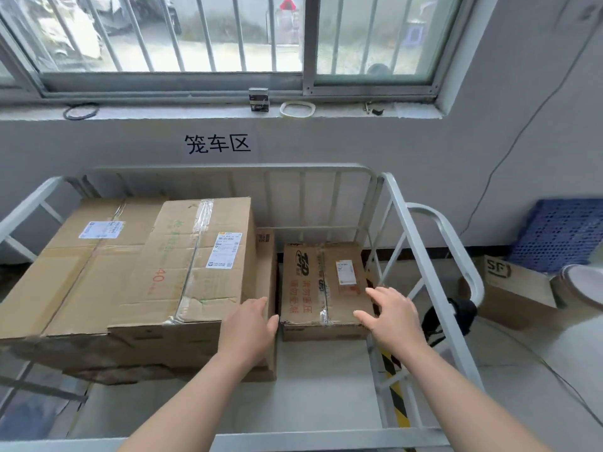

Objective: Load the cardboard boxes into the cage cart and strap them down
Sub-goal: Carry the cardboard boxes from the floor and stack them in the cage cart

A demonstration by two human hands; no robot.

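Probably light and stiff, the small box (326, 288) suits side holds; left hand (251, 324) and right hand (391, 316) hover wide, empty-gripped.

In the cart (396, 203), a big box (192, 256) lies on a wider box (81, 265) at the left. A small box (326, 288) sits lower at the right, against the right rail. Between them stands a thin box (266, 256). Outside, to the right, another box (515, 288) rests on the floor (538, 370).
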